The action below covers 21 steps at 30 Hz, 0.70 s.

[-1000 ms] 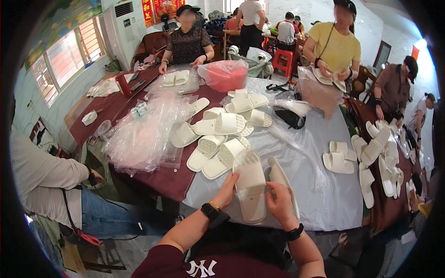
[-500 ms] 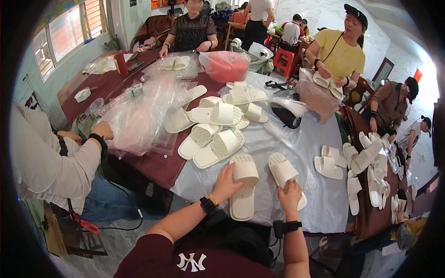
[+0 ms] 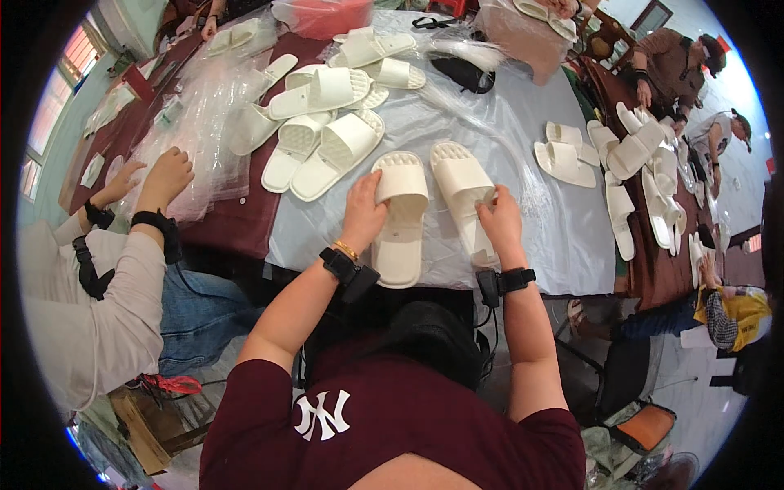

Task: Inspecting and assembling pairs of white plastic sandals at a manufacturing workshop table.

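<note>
Two cream-white slide slippers lie side by side near the table's front edge, toes pointing away from me. My left hand grips the left slipper at the outer side of its strap, thumb toward the foot opening. My right hand is closed on the outer strap edge of the right slipper, which is slightly turned; the hand and wrist hide part of its heel. Just beyond, to the left, is a loose pile of matching slippers. Another pair rests to the right.
Grey plastic sheeting covers the table before me. Clear plastic bags lie at left, beside a co-worker's raised hand. More slippers are heaped at right. A black item and a pink bag are farther back.
My view has tipped downward, so the table sits higher in it. The right slipper is now closer to the left one. The left co-worker's hand has lifted off the plastic bags.
</note>
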{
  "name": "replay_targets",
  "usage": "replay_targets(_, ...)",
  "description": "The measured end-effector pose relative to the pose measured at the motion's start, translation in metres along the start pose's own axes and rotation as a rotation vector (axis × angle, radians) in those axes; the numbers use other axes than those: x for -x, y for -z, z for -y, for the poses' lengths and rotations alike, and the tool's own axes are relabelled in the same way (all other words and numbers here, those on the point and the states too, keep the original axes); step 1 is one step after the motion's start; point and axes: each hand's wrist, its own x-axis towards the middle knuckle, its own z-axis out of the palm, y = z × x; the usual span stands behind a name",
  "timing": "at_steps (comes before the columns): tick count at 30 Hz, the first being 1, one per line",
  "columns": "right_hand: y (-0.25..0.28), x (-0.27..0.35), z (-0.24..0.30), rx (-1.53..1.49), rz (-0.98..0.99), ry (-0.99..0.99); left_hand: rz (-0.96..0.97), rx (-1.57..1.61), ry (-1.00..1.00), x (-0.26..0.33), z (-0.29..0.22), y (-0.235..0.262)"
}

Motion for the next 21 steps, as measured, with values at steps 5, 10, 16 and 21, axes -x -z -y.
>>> replay_targets(5,-0.005,0.022,0.018,-0.079,0.160,-0.036,-0.035,0.052,0.031,-0.007,-0.001,-0.008)
replay_targets(10,-0.009,0.016,0.028,0.053,0.115,-0.118,-0.105,0.015,0.011,-0.005,0.000,-0.018)
replay_targets(16,-0.003,0.025,0.027,0.127,0.211,-0.062,-0.061,0.187,0.193,-0.001,-0.006,-0.008)
replay_targets(21,0.007,0.011,-0.016,-0.198,0.356,0.051,0.011,0.096,0.142,0.002,-0.007,0.000)
